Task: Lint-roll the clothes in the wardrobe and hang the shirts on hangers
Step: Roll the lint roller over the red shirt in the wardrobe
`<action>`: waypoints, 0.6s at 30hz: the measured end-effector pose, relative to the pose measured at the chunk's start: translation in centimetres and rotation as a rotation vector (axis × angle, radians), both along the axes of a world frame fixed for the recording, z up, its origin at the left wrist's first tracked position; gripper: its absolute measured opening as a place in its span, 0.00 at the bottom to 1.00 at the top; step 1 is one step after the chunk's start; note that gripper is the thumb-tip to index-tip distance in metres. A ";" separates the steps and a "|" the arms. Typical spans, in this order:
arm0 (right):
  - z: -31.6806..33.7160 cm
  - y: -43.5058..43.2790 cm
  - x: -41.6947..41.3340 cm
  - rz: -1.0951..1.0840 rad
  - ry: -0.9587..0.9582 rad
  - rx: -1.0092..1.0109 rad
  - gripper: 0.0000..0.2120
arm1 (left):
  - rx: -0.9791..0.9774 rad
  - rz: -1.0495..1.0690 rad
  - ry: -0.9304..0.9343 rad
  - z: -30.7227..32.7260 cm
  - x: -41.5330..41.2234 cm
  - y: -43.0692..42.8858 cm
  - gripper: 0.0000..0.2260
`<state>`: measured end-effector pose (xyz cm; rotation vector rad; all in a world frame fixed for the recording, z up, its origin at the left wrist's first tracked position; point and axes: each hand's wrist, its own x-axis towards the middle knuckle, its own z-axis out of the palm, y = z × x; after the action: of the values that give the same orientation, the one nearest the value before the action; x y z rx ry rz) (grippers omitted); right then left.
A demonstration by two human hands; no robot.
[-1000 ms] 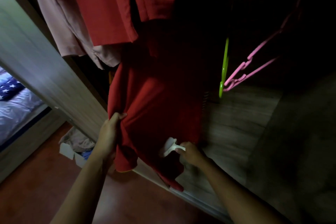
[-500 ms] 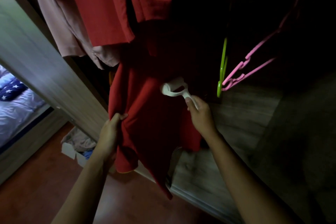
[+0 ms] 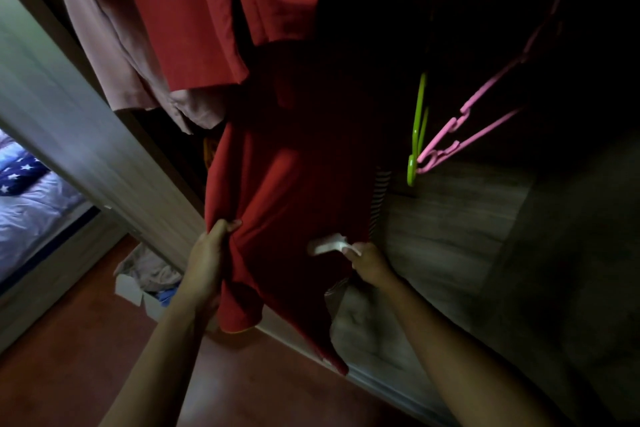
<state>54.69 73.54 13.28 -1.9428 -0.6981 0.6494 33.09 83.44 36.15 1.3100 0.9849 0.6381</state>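
Two hands work the hanging red garment [image 3: 294,204]: our left hand [image 3: 207,253] pinches its edge taut, our right hand [image 3: 369,262] grips the lint roller [image 3: 327,244], seemingly pressed low. Slackening lets fabric bunch; dragging could unseat it from the rail.

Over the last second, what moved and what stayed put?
The right hand took the white lint roller from low on the red garment up to mid-height, then back down near the hem; a full stroke cycle. The left hand kept its grip on the garment's left edge. The green hanger and pink hangers stayed put.
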 end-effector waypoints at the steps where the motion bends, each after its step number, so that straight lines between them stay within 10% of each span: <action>1: 1.2 -0.1 0.6 -0.029 -0.030 0.058 0.19 | -0.001 0.002 -0.002 0.0 0.0 0.0 0.09; 10: 14.9 0.4 5.8 -0.379 0.176 0.577 0.16 | -0.023 -0.021 -0.025 -0.6 1.0 -1.2 0.08; 18: 12.2 -0.1 1.6 -0.170 0.185 0.528 0.15 | -0.033 -0.039 -0.042 -0.4 1.1 -1.4 0.07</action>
<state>56.30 73.41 25.49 -1.4162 -0.5174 0.4729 34.22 82.01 35.78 1.2783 0.9301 0.6151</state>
